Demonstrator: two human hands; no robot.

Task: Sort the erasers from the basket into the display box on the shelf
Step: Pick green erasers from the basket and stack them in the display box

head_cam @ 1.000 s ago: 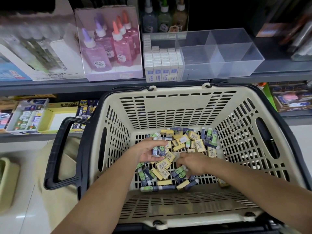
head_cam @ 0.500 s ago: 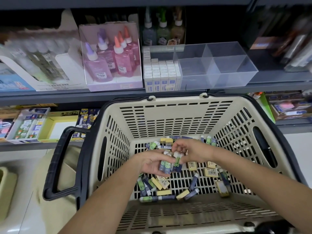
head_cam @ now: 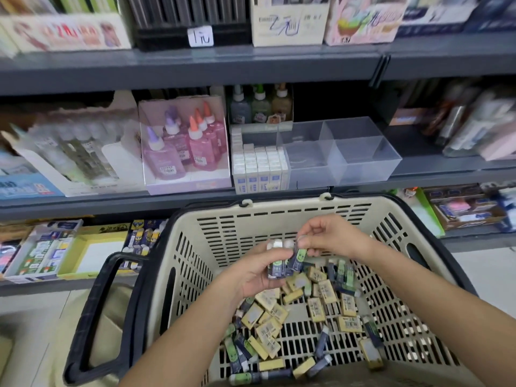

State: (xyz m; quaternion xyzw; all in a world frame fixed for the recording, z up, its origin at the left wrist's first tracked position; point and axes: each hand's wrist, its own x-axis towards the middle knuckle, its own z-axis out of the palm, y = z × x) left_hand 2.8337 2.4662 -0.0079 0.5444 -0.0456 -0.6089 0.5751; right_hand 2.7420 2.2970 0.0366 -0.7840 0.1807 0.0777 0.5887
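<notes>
Gripping a small bundle of stick erasers (head_cam: 277, 270) in green-and-navy paper sleeves, the left hand (head_cam: 252, 277) has its fingers curled round their lower halves, w/ white tips poking out above the thumb. The right hand (head_cam: 332, 236) pinches one more sleeved eraser (head_cam: 297, 257) by its top end btwn thumb & forefinger, touching the bundle's right side; its other fingers are loosely curled. Below both palms, yellow block erasers (head_cam: 321, 300) & more sticks lie loose on the floor of the cream slotted plastic basket (head_cam: 279, 216) w/ black rim. The clear plastic divided display box (head_cam: 360, 152) sits on the grey metal shelf (head_cam: 167, 199), up beyond the fingertips, well apart. Handling, prob.: light, rubbery, slightly bendy; the smooth sleeves could slip from a loose fist, so grip across the sleeves mid-length, not the bare tips.
</notes>
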